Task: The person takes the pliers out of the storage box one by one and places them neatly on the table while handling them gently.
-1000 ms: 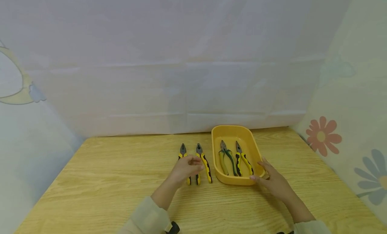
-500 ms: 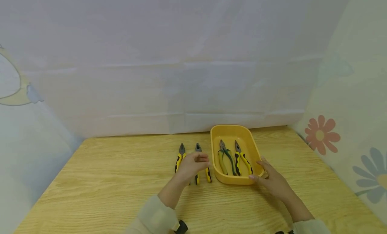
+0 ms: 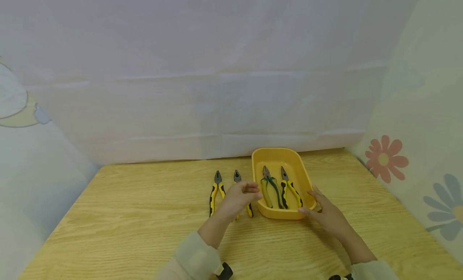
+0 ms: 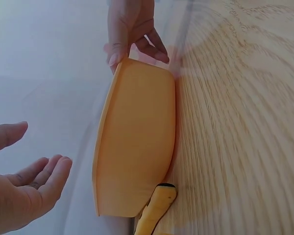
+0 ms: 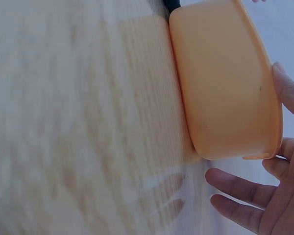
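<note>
In the head view, a yellow plastic tray (image 3: pixel 283 214) stands on the table with two pliers inside. One pair of pliers (image 3: pixel 268 178) has green-and-yellow handles, the other pliers (image 3: pixel 287 183) black-and-yellow ones. My right hand (image 3: pixel 327 217) holds the tray's near right corner, thumb at the rim and index finger by the side wall; two more fingers (image 5: pixel 237 210) spread below. Empty, with fingers loosely bent and thumb apart, my left hand (image 3: pixel 238 197) hovers by the tray's left side. It partly covers black-and-yellow pliers (image 3: pixel 237 176) on the table. Further left lies a similar pair of pliers (image 3: pixel 218 184).
The wooden table (image 3: pixel 144 215) reaches back to a pale sheet wall (image 3: pixel 173 111). On the right is a side wall with printed flowers (image 3: pixel 385 159). A yellow plier handle (image 4: pixel 159 205) lies close along the tray's side in the left wrist view.
My left hand has moved right, from over the pliers on the table to the tray's left edge, uncovering more of the leftmost pliers. My right hand stays at the tray's corner.
</note>
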Available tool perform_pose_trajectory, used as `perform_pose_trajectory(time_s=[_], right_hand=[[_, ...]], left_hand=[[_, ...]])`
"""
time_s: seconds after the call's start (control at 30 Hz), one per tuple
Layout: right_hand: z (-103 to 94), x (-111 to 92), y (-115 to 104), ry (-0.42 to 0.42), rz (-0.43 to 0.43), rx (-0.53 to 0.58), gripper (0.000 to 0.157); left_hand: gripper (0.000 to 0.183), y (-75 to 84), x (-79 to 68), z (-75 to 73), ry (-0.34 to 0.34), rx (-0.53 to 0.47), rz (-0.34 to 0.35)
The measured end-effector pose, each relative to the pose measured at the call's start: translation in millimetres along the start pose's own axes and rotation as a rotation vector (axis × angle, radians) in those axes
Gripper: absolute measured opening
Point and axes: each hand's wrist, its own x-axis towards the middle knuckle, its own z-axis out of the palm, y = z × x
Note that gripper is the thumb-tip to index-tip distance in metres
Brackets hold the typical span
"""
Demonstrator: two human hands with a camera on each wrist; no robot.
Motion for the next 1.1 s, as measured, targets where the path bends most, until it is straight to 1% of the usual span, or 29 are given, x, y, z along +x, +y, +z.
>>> perform_pose_trajectory(time_s=[0.13, 0.27, 0.57, 0.77, 0.93, 1.1], right_hand=[[1.3, 0.0, 2.0, 0.002, 0.009, 0.018, 0.073], [2.0, -0.3, 3.9, 0.005, 0.022, 0.01, 0.075], [3.0, -1.0, 4.0, 0.007, 0.012, 0.022, 0.074], [3.0, -1.4, 2.9, 0.003, 0.009, 0.04, 0.073], [2.5, -1.5, 1.9, 0.007, 0.002, 0.028, 0.073], [2.4, -1.3, 2.4, 0.01, 0.009, 0.031, 0.073]], left_hand=[[0.038, 0.2, 0.4, 4.0, -0.004, 0.021, -0.002], [0.043, 1.6, 0.4, 8.1, -0.017, 0.039, -0.004], [0.045, 4.3, 4.0, 18.1, -0.036, 0.09, 0.002], [0.046, 4.5, 6.4, 23.6, -0.011, 0.165, -0.022], [0.046, 4.5, 9.5, 26.2, 0.002, 0.239, -0.037], [0.051, 4.5, 14.3, 29.2, 0.008, 0.306, -0.048]])
